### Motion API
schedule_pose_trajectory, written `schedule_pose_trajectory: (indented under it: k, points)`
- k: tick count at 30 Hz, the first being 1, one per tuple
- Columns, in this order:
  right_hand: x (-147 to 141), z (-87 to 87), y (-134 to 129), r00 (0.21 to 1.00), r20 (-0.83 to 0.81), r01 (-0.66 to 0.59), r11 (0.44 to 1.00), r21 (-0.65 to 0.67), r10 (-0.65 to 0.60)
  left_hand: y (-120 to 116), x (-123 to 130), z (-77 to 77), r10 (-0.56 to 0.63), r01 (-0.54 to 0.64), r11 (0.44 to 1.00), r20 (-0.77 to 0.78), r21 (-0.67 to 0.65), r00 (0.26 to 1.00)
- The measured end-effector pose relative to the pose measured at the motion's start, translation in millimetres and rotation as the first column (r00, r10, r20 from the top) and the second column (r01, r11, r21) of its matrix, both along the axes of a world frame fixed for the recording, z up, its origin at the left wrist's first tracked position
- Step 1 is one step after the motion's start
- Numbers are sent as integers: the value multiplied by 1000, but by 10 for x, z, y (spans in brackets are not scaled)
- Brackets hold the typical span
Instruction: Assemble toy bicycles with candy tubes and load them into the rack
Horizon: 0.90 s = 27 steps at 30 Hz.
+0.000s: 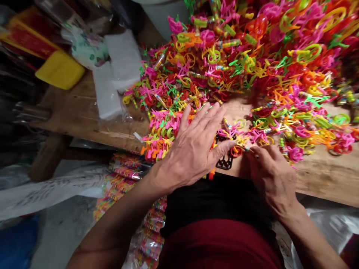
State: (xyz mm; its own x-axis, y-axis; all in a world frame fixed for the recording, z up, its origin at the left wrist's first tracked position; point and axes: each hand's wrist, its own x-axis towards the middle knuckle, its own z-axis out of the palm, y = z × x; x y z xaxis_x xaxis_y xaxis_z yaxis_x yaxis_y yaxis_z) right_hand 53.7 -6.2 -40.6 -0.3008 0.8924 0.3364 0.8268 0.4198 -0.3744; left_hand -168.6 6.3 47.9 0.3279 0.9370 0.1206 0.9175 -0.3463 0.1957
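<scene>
My left hand [196,140] lies with its fingers stretched out over rows of small bright plastic toys [161,136], set side by side on the wooden bench. Beside its thumb shows a black plastic rack [225,162] with holes, partly hidden under the hand and the toys. My right hand [273,172] is closed in a pinch at the bench's front edge, right of the rack. Its fingertips are on the end of a small plastic toy [241,144] with yellow parts, close to my left thumb. Part of that toy is hidden by the fingers.
A large heap of loose plastic toys [252,56] covers the back and right of the wooden bench [322,179]. White plastic bags [108,93] and a yellow scoop [60,71] lie at the left. Packed strips of toys [153,243] hang below the front edge.
</scene>
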Motion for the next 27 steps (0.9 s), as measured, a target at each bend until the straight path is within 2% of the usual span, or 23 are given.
schedule_pose_trajectory:
  k: [3, 6, 9, 12, 17, 22, 24, 27]
  points:
    - [-20, 75, 174, 993, -89, 78, 996, -41, -81, 124, -29, 4, 2, -2, 1000, 4, 4, 1000]
    - [-78, 157, 436, 970, -151, 184, 982, -50, -190, 226, -45, -55, 11, -11, 1000, 17, -2, 1000]
    - [-89, 246, 549, 963, -117, 244, 970, -18, -244, 253, -55, -100, 7, -7, 1000, 37, 3, 999]
    - [-63, 310, 425, 984, -53, 167, 986, -31, -168, 240, -61, -110, -8, 7, 1000, 55, 15, 998]
    - [-165, 246, 216, 951, -308, -46, 987, -151, -2, 241, -60, -130, 4, -5, 1000, 58, 19, 998]
    - [-418, 121, 348, 879, -449, -222, 971, -86, 161, 248, -65, -149, -22, 20, 1000, 86, 23, 996]
    - [-500, 77, 421, 849, -499, -244, 966, -80, 173, 245, -68, -150, -22, 21, 1000, 95, 21, 995]
    - [-579, 9, 500, 849, -499, -245, 966, -81, 174, 238, -69, -151, -18, 15, 1000, 101, 24, 995]
